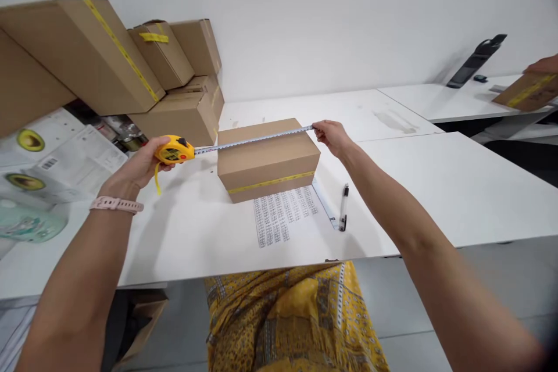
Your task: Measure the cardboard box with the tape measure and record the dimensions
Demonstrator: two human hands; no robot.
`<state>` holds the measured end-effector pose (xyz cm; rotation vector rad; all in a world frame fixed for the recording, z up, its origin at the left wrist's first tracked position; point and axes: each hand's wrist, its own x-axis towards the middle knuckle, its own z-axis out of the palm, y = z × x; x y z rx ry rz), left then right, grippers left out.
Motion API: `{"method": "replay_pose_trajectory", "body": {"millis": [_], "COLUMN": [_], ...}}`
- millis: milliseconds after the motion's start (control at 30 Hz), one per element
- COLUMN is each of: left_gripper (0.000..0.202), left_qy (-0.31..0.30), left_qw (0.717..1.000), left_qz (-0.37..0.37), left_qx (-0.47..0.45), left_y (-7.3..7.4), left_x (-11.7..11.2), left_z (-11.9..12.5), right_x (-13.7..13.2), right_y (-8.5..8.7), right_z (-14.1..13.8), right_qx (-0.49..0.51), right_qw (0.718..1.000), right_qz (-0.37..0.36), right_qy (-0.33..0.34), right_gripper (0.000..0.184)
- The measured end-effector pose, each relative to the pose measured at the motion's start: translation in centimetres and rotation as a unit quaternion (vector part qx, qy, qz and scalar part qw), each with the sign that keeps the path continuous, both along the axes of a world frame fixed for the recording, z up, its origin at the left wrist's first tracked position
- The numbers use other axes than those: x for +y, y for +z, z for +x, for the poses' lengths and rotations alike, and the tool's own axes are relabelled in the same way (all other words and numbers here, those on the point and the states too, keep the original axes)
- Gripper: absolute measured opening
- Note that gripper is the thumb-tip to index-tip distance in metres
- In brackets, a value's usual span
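My left hand [150, 164] is wrapped round the yellow case of a tape measure [175, 150], left of a closed cardboard box [268, 154]. The metal blade runs out to the right across the top of the box. At the box's right end, my right hand [330, 135] pinches the blade's tip. Yellow tape runs along the near side of the box. Partly under the box lies a printed sheet [274, 226] with rows of small text. A pen [344, 207] rests to the right of the sheet.
Stacked cardboard boxes [174, 110] stand at the back left. White cartons with avocado pictures [82, 157] and a mint-green bottle [32, 221] are at the left. Far right, a black bottle [475, 61] stands near another person's hand [543, 65] on a taped box [525, 90].
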<state>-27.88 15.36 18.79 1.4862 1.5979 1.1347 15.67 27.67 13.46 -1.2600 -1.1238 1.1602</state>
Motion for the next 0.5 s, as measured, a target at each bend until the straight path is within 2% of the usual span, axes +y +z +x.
{"method": "replay_pose_trajectory", "body": {"millis": [100,200,233,333,500], "left_gripper": [0.043,0.044,0.045,0.047,0.05], "left_qy": [0.001,0.002,-0.001,-0.012,-0.035], "left_qw": [0.998,0.996,0.996,0.995,0.995], "left_qz": [-0.056,-0.066,-0.067,-0.071,-0.06], "left_qx": [-0.035,-0.054,-0.057,-0.062,-0.067], "left_y": [-0.7,-1.1,-1.2,-1.5,-1.7], "left_x": [0.1,0.3,0.5,1.0,2.0], "left_z": [-1.1,-1.4,-1.4,-0.9,1.1], "right_x": [0.2,0.3,0.3,0.4,0.4], "right_y": [-0.9,-1.4,-1.5,-2.0,-2.5], "right_z": [-1.6,-2.3,-2.4,-2.5,-2.7], "right_qx": [-0.019,-0.05,-0.065,-0.104,-0.097], "right_qw": [1.0,0.999,0.998,0.993,0.993], "right_qz": [0.003,0.004,-0.002,-0.029,-0.049], "right_qy": [-0.015,-0.007,0.005,0.039,0.044], "right_gripper": [0.022,0.014,0.016,0.029,0.028]}}
